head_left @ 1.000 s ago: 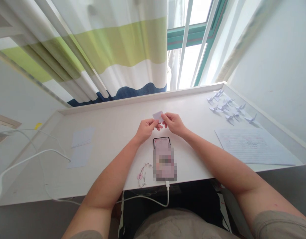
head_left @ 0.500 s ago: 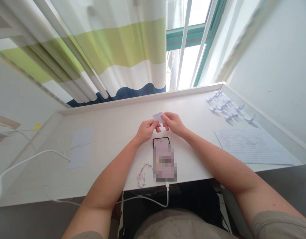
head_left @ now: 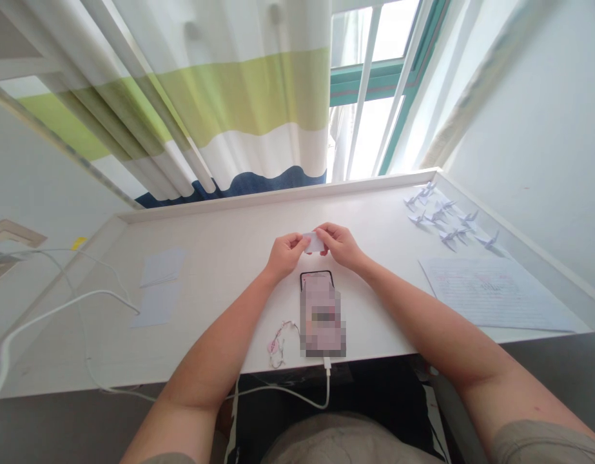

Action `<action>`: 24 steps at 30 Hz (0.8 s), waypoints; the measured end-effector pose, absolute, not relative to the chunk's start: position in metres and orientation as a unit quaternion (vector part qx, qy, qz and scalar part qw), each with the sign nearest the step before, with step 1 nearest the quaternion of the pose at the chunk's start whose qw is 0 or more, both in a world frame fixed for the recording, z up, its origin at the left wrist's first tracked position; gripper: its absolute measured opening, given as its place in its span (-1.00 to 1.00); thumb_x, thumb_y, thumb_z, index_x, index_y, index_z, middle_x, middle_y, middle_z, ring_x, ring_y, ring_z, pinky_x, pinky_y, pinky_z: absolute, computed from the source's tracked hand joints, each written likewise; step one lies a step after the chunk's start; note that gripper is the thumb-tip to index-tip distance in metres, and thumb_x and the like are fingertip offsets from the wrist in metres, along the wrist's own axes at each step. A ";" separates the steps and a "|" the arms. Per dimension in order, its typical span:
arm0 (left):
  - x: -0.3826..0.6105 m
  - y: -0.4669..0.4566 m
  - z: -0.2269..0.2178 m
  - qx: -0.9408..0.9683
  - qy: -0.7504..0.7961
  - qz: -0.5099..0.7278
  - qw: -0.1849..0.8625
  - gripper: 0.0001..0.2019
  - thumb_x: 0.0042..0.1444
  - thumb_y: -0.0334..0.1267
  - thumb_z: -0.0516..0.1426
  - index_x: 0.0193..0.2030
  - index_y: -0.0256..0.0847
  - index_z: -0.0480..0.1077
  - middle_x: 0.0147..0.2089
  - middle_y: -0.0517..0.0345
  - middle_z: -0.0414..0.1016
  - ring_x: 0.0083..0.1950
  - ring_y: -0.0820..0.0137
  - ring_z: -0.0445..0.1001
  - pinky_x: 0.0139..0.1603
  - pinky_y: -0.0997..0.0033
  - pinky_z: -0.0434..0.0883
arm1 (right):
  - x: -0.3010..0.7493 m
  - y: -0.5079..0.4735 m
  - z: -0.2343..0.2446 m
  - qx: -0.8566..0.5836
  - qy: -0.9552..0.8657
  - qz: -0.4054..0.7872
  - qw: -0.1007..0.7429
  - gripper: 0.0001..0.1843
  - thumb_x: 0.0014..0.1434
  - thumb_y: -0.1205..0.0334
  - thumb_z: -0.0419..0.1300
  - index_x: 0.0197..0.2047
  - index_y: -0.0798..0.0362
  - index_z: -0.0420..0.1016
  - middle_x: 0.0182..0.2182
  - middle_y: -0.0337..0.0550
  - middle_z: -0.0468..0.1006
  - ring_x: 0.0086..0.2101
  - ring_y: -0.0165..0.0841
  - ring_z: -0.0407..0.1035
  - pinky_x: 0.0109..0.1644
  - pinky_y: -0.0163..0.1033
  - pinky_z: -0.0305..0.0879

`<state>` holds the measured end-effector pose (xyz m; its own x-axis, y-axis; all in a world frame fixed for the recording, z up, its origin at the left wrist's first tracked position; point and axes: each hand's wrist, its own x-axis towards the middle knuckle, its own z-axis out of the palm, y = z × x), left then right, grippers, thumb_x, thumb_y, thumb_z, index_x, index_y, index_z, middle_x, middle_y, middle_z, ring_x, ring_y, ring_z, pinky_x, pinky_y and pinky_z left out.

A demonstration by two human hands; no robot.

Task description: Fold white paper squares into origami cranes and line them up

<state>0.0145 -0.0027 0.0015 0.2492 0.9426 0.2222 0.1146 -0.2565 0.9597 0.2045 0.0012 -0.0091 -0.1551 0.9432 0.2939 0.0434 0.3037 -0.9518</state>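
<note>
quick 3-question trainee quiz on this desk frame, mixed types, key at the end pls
1. True or false: both hands pinch one small paper piece above the desk.
2. What lies on the desk just below the hands? A) phone B) scissors C) mug
3. Fill in: the folded paper cranes sit at the desk's far ____ corner.

Key: 1 true, left hand and right hand both grip it. 2 A, the phone, with a cable plugged in. 3 right.
</note>
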 end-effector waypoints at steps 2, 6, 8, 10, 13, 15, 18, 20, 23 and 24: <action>0.013 -0.003 0.000 0.654 0.428 0.446 0.437 -0.58 0.23 0.15 0.29 -0.39 -0.20 0.53 -0.43 0.10 0.62 -0.39 0.35 0.54 -0.29 0.36 0.42 | 0.204 0.002 -0.012 -0.401 -0.648 0.370 0.532 -0.63 0.38 -0.15 0.29 -0.06 -0.01 0.61 -0.33 -0.16 0.64 -0.41 -0.35 0.49 -0.38 -0.22 0.47; 0.008 -0.002 -0.002 0.720 0.451 0.410 0.331 -0.69 0.34 0.00 0.24 -0.29 -0.18 0.61 -0.38 0.10 0.66 -0.34 0.32 0.56 -0.26 0.35 0.40 | 0.206 0.001 -0.012 -0.355 -0.729 0.257 0.525 -0.77 0.44 0.04 0.23 0.00 -0.07 0.67 -0.12 -0.08 0.65 -0.15 -0.25 0.57 -0.13 -0.10 0.58; 0.006 -0.002 -0.002 0.755 0.454 0.385 0.274 -0.75 0.39 -0.10 0.19 -0.16 -0.14 0.67 -0.30 0.08 0.72 -0.30 0.30 0.58 -0.20 0.33 0.41 | 0.206 0.000 -0.012 -0.335 -0.756 0.227 0.515 -0.77 0.48 0.06 0.21 -0.04 -0.08 0.68 -0.13 -0.08 0.65 -0.13 -0.24 0.56 -0.08 -0.05 0.59; 0.005 -0.002 -0.002 0.773 0.467 0.369 0.223 -0.78 0.39 -0.18 0.19 -0.09 -0.09 0.71 -0.20 0.06 0.76 -0.25 0.27 0.61 -0.16 0.31 0.43 | 0.206 -0.001 -0.011 -0.331 -0.765 0.211 0.511 -0.78 0.48 0.05 0.22 -0.05 -0.07 0.68 -0.13 -0.07 0.65 -0.14 -0.23 0.56 -0.05 -0.02 0.60; 0.004 -0.004 0.000 0.771 0.491 0.375 0.155 -0.83 0.36 -0.21 0.25 -0.09 -0.04 0.73 -0.11 0.04 0.78 -0.16 0.21 0.66 -0.12 0.28 0.46 | 0.205 -0.002 -0.010 -0.348 -0.752 0.203 0.521 -0.77 0.46 0.02 0.26 0.01 -0.06 0.64 -0.11 -0.06 0.66 -0.13 -0.21 0.57 -0.01 0.01 0.60; 0.004 -0.005 0.001 0.767 0.491 0.391 0.136 -0.84 0.37 -0.18 0.27 -0.09 -0.02 0.74 -0.10 0.03 0.79 -0.10 0.19 0.67 -0.11 0.28 0.47 | 0.205 -0.002 -0.010 -0.363 -0.736 0.213 0.530 -0.73 0.45 -0.04 0.28 0.04 -0.06 0.63 -0.09 -0.05 0.66 -0.09 -0.18 0.58 0.02 0.03 0.60; 0.005 -0.005 0.003 0.756 0.478 0.416 0.163 -0.81 0.38 -0.09 0.27 -0.14 -0.02 0.74 -0.13 0.04 0.78 -0.12 0.22 0.67 -0.12 0.29 0.49 | 0.204 -0.002 -0.011 -0.364 -0.723 0.265 0.525 -0.65 0.44 -0.16 0.26 0.01 -0.07 0.66 -0.11 -0.06 0.69 -0.09 -0.18 0.60 0.03 0.03 0.60; 0.006 -0.004 0.002 0.740 0.462 0.436 0.218 -0.75 0.36 0.00 0.29 -0.19 -0.05 0.74 -0.19 0.05 0.78 -0.19 0.24 0.66 -0.14 0.30 0.50 | 0.204 -0.001 -0.013 -0.364 -0.714 0.303 0.516 -0.58 0.43 -0.23 0.26 -0.02 -0.07 0.68 -0.14 -0.07 0.72 -0.10 -0.18 0.62 0.03 0.02 0.59; 0.008 -0.002 0.000 0.703 0.428 0.470 0.319 -0.61 0.30 0.16 0.29 -0.20 -0.13 0.72 -0.23 0.03 0.77 -0.22 0.25 0.67 -0.12 0.28 0.54 | 0.203 0.001 -0.015 -0.376 -0.686 0.349 0.516 -0.50 0.39 -0.31 0.26 -0.04 -0.04 0.69 -0.17 -0.07 0.75 -0.13 -0.17 0.64 0.02 0.02 0.57; 0.010 -0.002 -0.001 0.691 0.418 0.475 0.349 -0.57 0.28 0.20 0.29 -0.20 -0.15 0.71 -0.24 0.03 0.76 -0.22 0.25 0.68 -0.12 0.28 0.55 | 0.203 0.001 -0.015 -0.379 -0.677 0.359 0.519 -0.48 0.37 -0.33 0.27 -0.06 -0.03 0.70 -0.20 -0.07 0.75 -0.16 -0.18 0.63 -0.01 0.00 0.56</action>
